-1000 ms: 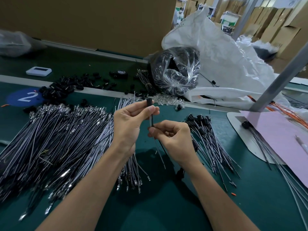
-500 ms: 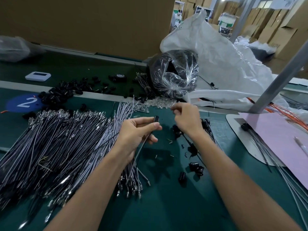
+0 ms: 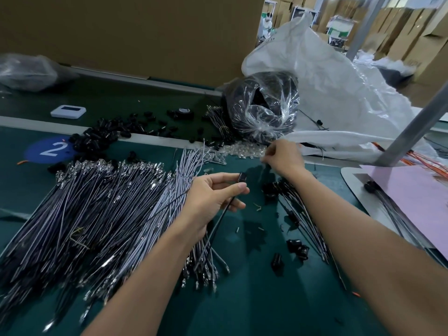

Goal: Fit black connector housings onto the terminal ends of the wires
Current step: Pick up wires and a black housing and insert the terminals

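The only readable mark is a large white numeral "2" on a round blue sticker (image 3: 49, 150), stuck flat on the dark green table mat (image 3: 242, 299). It lies well left of and beyond where the left hand (image 3: 213, 200) pinches a black connector housing (image 3: 242, 177). Farther back, the screen of a small white device (image 3: 68, 111) is too blurred to read.

Light from overhead, dim-ish on my bench, brighter far right. Glare on clear plastic bag (image 3: 263, 110) and wire terminals (image 3: 109, 166). Soft shadows under my arms on green mat (image 3: 242, 299). My right hand (image 3: 282, 157) slightly blurred. Fisheye bends edges; far bg soft.
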Motion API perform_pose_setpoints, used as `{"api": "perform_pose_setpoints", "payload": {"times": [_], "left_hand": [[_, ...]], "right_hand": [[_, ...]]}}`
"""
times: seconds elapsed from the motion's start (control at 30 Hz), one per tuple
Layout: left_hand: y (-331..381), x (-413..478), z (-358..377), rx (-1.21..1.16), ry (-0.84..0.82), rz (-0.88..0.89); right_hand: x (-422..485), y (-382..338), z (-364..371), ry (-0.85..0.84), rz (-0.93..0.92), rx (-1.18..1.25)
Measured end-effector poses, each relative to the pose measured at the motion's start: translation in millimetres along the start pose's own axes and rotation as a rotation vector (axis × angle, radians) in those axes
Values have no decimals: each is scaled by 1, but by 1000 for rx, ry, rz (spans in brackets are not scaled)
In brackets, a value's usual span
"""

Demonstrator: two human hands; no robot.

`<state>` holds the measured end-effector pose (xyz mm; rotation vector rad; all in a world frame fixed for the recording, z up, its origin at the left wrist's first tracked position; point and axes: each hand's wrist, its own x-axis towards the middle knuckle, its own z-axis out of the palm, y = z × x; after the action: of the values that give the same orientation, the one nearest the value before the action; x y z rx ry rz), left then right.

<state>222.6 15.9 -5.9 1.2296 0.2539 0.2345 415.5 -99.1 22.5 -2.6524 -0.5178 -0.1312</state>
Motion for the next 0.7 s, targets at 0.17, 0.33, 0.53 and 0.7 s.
{"api": "perform_pose_setpoints", "payload": {"times": [0.17,0.33,0.53,0.7], "left_hand": [[-3,1,4,-50,14,23],[-4,-1,9,53,-45,86],[-4,-3,10,192,-92,126],[-3,-4,11,229,-130,150]], "right_hand": [[-61,-15,-16,-5,-167,732],[-107,-15,-9,9,-168,957],[-118,-5,-9,13,-167,992],[-119,-3,-8,4,-206,994]]}}
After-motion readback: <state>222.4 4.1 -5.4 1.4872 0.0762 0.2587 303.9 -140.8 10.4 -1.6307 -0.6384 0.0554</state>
